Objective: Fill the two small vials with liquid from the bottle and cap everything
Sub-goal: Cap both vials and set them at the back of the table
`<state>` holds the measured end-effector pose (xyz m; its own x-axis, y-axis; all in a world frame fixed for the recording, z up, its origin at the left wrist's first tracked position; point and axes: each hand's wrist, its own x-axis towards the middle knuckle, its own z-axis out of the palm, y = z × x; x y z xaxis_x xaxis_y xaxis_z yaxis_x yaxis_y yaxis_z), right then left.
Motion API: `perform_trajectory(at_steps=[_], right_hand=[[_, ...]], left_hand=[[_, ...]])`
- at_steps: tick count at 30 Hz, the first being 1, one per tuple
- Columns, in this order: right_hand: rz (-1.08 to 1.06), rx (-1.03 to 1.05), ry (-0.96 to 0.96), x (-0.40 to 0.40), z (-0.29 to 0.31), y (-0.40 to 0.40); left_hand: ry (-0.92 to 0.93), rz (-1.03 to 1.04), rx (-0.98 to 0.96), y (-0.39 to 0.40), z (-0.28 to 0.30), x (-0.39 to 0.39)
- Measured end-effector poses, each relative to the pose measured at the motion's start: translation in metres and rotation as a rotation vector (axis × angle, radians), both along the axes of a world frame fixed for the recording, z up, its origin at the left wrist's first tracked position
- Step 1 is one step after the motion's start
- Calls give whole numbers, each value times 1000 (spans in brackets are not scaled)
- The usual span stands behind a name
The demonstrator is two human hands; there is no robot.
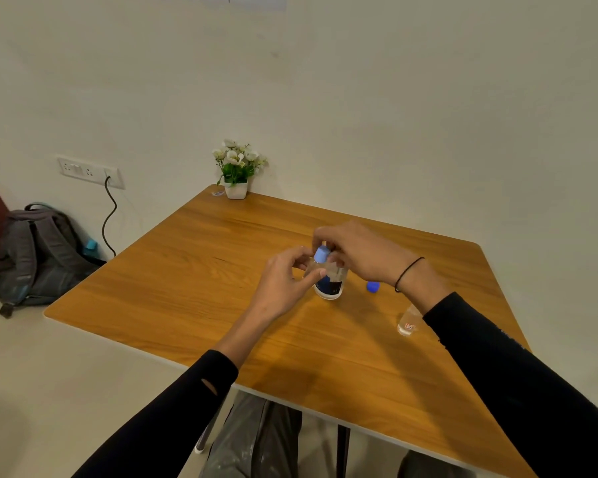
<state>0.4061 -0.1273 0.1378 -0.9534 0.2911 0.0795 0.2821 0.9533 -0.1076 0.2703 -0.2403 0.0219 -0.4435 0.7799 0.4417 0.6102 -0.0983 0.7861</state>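
A clear bottle with a dark blue label stands on the wooden table near its middle. Just above and in front of it my left hand pinches a small clear vial, held tilted. The fingers of my right hand grip the light-blue cap on top of that vial. A darker blue cap lies loose on the table to the right of the bottle. The second small vial, with a red mark on its label, stands near my right forearm, which partly hides it.
A white pot of white flowers stands at the table's far corner by the wall. A grey backpack lies on the floor to the left, below a wall socket with a black cable.
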Motion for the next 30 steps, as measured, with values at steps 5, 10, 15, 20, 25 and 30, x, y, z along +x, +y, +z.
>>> perform_trajectory(at_steps=[5,10,15,20,25,30], right_hand=[[-83,120,17,2,3,1],[-22,139,-28,4,0,-1],[-21,77,0,10,5,1],[-51,217,-36,13,3,0],[30,111,-32,21,4,1],[15,223,-41,32,-3,11]], left_hand=[[7,-22,30,-1,0,7],[15,-5,6,1,1,8],[5,-17,13,-1,4,13],[15,-18,-1,1,4,18],[-16,-42,1,5,4,24],[0,-65,-9,18,1,36]])
